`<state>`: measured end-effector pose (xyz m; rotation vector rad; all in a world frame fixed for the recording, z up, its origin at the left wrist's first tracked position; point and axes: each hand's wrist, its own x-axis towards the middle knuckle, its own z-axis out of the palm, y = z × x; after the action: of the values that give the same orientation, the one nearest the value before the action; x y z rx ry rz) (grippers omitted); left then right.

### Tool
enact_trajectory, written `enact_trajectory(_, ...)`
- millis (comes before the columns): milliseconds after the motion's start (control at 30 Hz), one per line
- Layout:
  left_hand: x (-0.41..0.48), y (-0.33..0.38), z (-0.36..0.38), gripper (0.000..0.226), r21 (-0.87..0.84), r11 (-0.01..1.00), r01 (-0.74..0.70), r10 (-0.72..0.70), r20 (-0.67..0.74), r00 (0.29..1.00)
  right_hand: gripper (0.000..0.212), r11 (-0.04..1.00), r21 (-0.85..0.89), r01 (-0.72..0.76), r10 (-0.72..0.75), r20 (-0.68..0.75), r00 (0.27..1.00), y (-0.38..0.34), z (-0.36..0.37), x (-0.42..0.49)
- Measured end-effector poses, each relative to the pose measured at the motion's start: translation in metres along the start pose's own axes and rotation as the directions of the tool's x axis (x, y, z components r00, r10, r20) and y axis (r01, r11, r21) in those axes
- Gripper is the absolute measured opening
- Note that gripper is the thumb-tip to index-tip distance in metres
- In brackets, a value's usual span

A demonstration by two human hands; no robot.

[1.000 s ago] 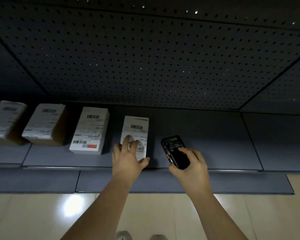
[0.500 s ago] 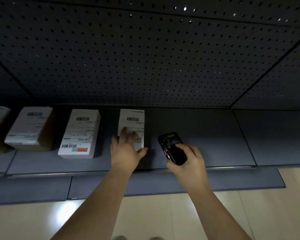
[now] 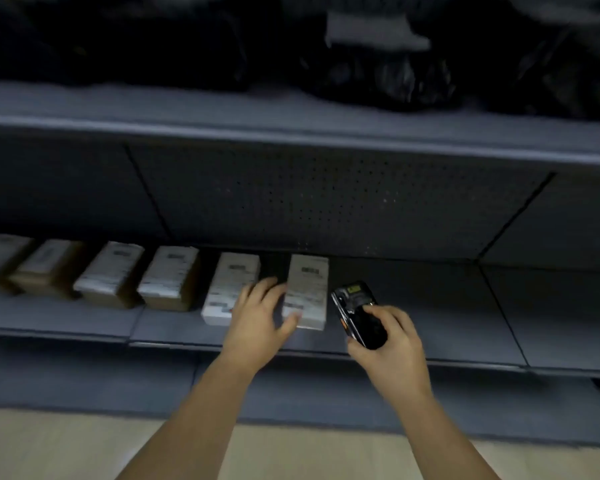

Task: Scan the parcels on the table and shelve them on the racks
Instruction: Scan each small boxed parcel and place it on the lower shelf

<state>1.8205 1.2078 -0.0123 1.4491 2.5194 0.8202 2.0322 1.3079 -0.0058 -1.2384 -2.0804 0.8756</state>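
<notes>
Lying near the front edge of the grey metal shelf (image 3: pixel 430 327), the white labelled cardboard parcel (image 3: pixel 309 289) is touched by the loosely spread left hand (image 3: pixel 257 323). The right hand (image 3: pixel 392 351) grips a black scanner (image 3: pixel 359 317).

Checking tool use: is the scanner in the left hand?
No, the right hand grips the scanner; the left hand touches the rightmost parcel.

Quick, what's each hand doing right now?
Left hand: open, thumb touching the rightmost parcel.
Right hand: holding the black scanner.
</notes>
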Motion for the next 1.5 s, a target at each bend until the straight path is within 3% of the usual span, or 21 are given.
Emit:
enact_trajectory(200,-0.069,-0.021,-0.153,0.057,-0.002,0.997,-0.074,0.072,-0.202,0.977,0.056,0.988,0.006,0.155,-0.155,0.030,0.987,-0.126,-0.010,-0.062)
enact_trajectory(400,-0.170,-0.095,-0.287,0.056,0.052,0.993,-0.110,0.121,-0.347,0.930,0.057,0.942,0.076,0.328,-0.331,0.037,0.943,-0.267,0.041,-0.159)
enact_trajectory(567,-0.253,-0.181,-0.398,0.056,0.101,0.995,0.008,0.039,-0.451,0.892,0.057,0.891,0.170,0.422,-0.438,0.071,0.896,-0.386,0.103,-0.230)
enact_trajectory(1000,-0.368,-0.442,-0.601,0.064,0.127,0.911,0.393,-0.232,-0.630,0.741,0.054,0.743,0.414,0.526,-0.645,0.231,0.729,-0.643,0.377,-0.312)
enact_trajectory(1233,-0.435,-0.566,-0.702,0.066,0.097,0.811,0.577,-0.352,-0.708,0.613,0.054,0.652,0.511,0.560,-0.748,0.314,0.584,-0.787,0.514,-0.367)
enact_trajectory(1400,-0.475,-0.669,-0.762,0.062,0.070,0.771,0.633,-0.380,-0.748,0.545,0.054,0.607,0.545,0.578,-0.792,0.360,0.493,-0.871,0.616,-0.411)
enact_trajectory(1500,-0.484,-0.732,-0.800,0.057,0.059,0.769,0.636,-0.380,-0.758,0.530,0.056,0.589,0.558,0.585,-0.805,0.344,0.482,-0.918,0.674,-0.432)
